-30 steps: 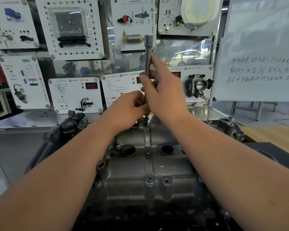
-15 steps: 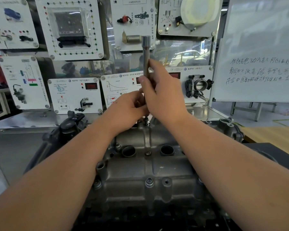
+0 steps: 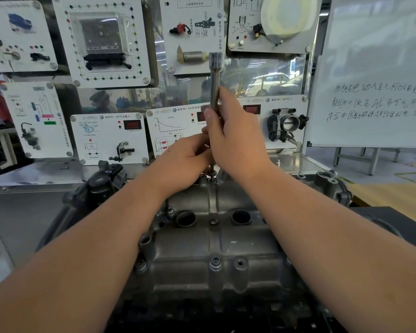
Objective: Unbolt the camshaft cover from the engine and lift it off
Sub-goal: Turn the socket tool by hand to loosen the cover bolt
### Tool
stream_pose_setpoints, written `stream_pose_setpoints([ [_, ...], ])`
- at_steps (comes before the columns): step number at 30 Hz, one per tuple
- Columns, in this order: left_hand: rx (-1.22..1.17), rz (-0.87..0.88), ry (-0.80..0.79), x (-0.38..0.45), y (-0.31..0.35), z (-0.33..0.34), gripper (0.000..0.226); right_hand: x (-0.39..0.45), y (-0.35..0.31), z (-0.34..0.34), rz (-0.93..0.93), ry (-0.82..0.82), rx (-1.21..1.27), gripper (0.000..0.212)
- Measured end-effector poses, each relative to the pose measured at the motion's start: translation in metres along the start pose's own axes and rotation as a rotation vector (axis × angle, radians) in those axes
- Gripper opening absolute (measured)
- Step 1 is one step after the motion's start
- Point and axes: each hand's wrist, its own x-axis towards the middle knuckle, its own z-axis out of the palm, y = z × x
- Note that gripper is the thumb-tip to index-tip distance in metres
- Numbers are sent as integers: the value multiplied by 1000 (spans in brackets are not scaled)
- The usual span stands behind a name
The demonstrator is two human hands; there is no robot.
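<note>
At the far edge of the engine, both hands meet around an upright tool.

Right fingers [image 3: 208,115]: curled round the lower shaft of a long metal socket wrench [image 3: 215,78], thumb pressed on its left side.

Right hand [image 3: 235,135]: holds the tool upright, its wide socket end uppermost.

Left fingers [image 3: 199,146]: bent round the tool's lower end, just under the right hand and touching it; the exact grip is hidden behind the right hand.

Left hand [image 3: 181,162]: low, just above the far edge of the cover.

Bolt [image 3: 212,174]: beneath the hands, partly raised from its hole at the far middle of the cover; the tool's tip is hidden by the hands.

Camshaft cover [image 3: 202,246]: grey cast metal, lying on the engine between the two forearms, with two round openings and more bolts along its middle and near edge.

Engine [image 3: 91,188]: dark, directly in front of the person.

Training boards [image 3: 108,138]: white panels with mounted car parts, standing behind the engine.

Whiteboard [image 3: 375,75]: at the right, with handwritten lines.

Desk [image 3: 394,195]: wooden surface, right of the engine.
</note>
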Motion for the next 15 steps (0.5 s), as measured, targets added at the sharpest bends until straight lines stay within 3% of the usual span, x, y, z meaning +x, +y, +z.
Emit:
stream_pose_setpoints([
  [2, 16, 5, -1, 0, -1, -1, 23, -1, 0, 0, 6, -2, 6, 47],
  [5, 13, -5, -8, 0, 1, -2, 12, -3, -1, -1, -21, 42, 21, 58],
  [8, 24, -29, 6, 2, 0, -2, 31, -3, -1, 0, -48, 67, 20, 51],
  [11, 2, -13, -1, 0, 0, -1, 9, -2, 0, 1, -12, 27, 3, 46],
  [15, 9, -3, -7, -1, 3, 0, 14, -2, 0, 0, 1, 25, 20, 47],
])
